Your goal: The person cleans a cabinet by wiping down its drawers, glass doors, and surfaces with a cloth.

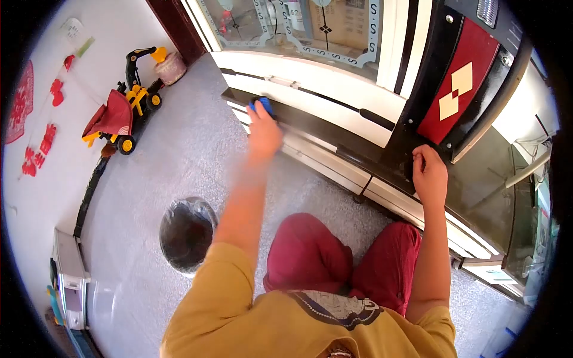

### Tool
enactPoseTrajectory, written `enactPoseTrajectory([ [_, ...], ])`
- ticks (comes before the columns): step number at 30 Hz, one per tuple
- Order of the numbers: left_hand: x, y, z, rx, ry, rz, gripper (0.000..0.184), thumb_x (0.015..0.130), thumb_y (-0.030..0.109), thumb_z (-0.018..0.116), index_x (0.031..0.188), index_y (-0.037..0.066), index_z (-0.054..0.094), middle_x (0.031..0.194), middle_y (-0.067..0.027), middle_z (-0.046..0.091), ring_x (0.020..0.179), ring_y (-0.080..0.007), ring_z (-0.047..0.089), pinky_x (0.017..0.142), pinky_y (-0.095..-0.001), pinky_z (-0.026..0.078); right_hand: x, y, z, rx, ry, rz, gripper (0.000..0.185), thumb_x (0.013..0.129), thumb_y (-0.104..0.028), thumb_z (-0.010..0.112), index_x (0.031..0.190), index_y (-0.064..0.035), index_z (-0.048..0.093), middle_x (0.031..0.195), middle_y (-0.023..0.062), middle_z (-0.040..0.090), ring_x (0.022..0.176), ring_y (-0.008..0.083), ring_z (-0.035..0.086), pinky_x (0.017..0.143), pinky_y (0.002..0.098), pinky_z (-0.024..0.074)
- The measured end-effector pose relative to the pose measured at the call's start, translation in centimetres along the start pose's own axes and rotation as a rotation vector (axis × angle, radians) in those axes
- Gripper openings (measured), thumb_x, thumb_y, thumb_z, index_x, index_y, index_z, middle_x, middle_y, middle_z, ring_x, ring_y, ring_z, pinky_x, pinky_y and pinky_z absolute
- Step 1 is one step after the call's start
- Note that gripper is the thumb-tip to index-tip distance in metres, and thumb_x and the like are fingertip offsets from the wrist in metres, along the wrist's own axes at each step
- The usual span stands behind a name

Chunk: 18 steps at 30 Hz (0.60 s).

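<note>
My left hand [264, 132] is closed over a small blue cloth [261, 106], pressing it on the dark ledge [304, 122] of a cream cabinet, close to the ledge's left end. Only a bit of the cloth shows past my fingers, and my forearm is blurred. Farther right, my right hand [430, 174] rests at the same ledge with its fingers curled in, below a red and black panel [459, 83] with cream diamonds. Whether anything is inside those fingers is hidden.
A lined waste bin [186, 234] stands on the grey floor left of my knees. Against the left wall sits a yellow toy digger truck [122, 116] beside a pinkish tub [171, 69]. Glass doors [322, 30] rise above the ledge. A white cabinet [70, 274] is at lower left.
</note>
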<state>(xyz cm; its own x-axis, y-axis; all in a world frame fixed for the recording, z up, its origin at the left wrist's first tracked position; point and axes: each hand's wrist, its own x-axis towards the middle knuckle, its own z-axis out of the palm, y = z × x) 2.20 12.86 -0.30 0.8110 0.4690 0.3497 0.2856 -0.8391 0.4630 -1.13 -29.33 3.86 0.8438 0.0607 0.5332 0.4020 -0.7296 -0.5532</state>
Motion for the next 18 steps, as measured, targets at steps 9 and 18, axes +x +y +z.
enactPoseTrajectory([
  [9,-16.6,12.4,3.6,-0.650,-0.133,0.106,0.084,0.100,0.002,0.058,0.163,-0.015,0.004,0.163,-0.0477,0.016,0.145,-0.0614,0.036,0.125,-0.0523,0.032,-0.3,0.4,0.0,-0.038,0.016,-0.055,0.007,0.100,-0.010,0.062,0.104,-0.0075,0.067,0.103,0.0161,0.071,0.082,0.0400,0.069,0.073,0.0461,0.0547],
  [18,-19.2,13.7,7.0,-0.595,0.030,0.119,0.075,0.101,0.004,0.061,0.162,-0.011,0.019,0.169,-0.0387,0.016,0.134,-0.0567,0.050,0.111,-0.0514,0.047,-0.4,0.2,0.0,-0.050,0.003,-0.041,0.008,0.099,-0.009,0.063,0.105,-0.0084,0.068,0.104,0.0153,0.071,0.083,0.0397,0.069,0.074,0.0461,0.0553],
])
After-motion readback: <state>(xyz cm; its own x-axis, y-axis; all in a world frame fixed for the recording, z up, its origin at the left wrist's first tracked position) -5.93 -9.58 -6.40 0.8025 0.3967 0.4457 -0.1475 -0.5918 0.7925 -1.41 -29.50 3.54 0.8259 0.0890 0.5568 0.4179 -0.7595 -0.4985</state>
